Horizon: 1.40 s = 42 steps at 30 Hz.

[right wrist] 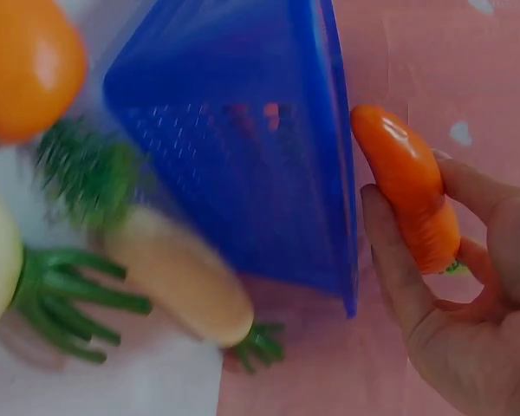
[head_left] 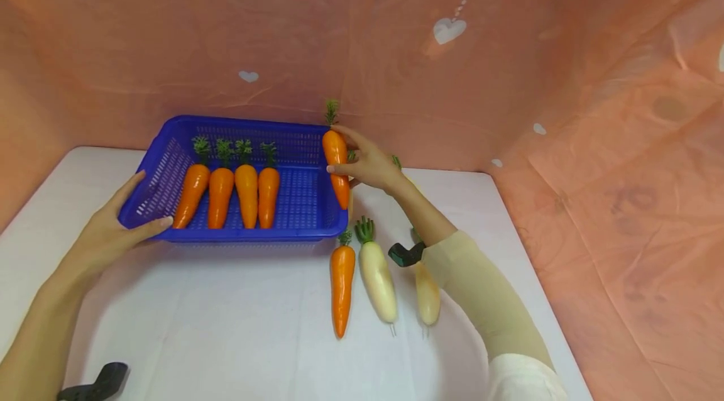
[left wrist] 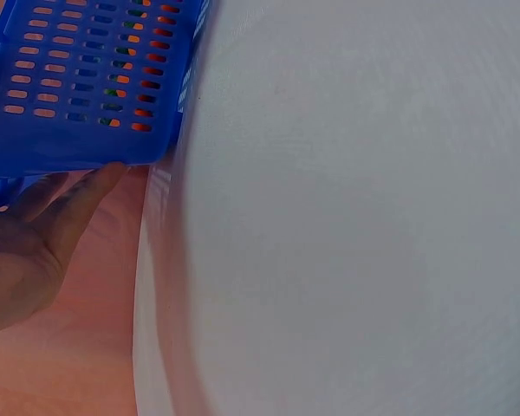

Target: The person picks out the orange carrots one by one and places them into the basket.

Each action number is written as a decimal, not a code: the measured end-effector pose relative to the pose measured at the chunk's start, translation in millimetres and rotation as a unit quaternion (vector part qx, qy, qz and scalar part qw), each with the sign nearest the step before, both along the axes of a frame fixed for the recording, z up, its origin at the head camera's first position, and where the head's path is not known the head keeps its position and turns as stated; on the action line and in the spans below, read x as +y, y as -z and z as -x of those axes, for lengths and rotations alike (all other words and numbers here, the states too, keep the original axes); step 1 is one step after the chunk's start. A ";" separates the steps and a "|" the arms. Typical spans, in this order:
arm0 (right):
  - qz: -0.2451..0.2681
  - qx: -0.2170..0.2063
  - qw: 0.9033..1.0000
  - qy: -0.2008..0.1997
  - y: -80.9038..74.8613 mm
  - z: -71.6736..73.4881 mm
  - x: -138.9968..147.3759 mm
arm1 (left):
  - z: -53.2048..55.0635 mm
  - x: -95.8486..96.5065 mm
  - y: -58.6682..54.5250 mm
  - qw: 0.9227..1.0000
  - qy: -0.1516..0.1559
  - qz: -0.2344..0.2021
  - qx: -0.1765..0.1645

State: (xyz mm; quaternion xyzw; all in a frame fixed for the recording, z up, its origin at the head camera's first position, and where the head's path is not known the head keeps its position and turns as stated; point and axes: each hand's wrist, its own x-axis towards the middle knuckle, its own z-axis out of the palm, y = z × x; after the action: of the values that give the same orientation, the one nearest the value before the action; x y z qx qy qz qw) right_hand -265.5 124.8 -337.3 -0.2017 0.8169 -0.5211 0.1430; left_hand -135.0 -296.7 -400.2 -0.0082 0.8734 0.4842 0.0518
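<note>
A blue plastic basket [head_left: 298, 234] stands at the back of the table with several orange carrots [head_left: 246, 195] side by side in its left half, green tops toward the back. My left hand [head_left: 107, 231] grips its left end, thumb over the front rim; in the left wrist view, fingers touch the rim of the basket [left wrist: 69, 143]. Above the basket's right rim, my right hand [head_left: 367, 162] pinches another carrot [head_left: 335, 153] between thumb and fingers, its tip toward me. The right wrist view shows this carrot [right wrist: 407, 186] beside the basket wall [right wrist: 269, 173].
Right of the basket on the white table [head_left: 226, 313] lie one carrot [head_left: 342, 291], a white radish [head_left: 378, 281] and a second pale radish [head_left: 427, 294] partly under my right forearm. More vegetables behind my right hand are mostly hidden. Pink cloth [head_left: 362, 30] hangs behind the table.
</note>
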 end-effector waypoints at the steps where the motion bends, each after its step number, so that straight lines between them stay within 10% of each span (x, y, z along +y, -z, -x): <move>1: -0.001 -0.002 1.000 -0.004 -0.7 -0.3 -4.7 | 0.3 -0.1 0.2 1.000 0.000 0.000 0.001; 26: -0.122 -0.054 0.989 0.071 35.9 5.3 -98.5 | 1.7 0.0 -0.4 1.000 -0.001 0.003 -0.007; 42: -0.208 -0.059 0.976 0.032 47.1 5.6 -106.2 | -2.0 2.3 0.0 1.000 0.002 -0.008 0.004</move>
State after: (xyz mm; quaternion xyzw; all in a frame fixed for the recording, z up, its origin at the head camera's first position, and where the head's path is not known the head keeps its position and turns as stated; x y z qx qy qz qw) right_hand -271.0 18.6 -384.5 -0.1102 0.9037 -0.3551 0.2124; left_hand -133.0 -294.4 -400.2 -0.0039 0.8697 0.4910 0.0500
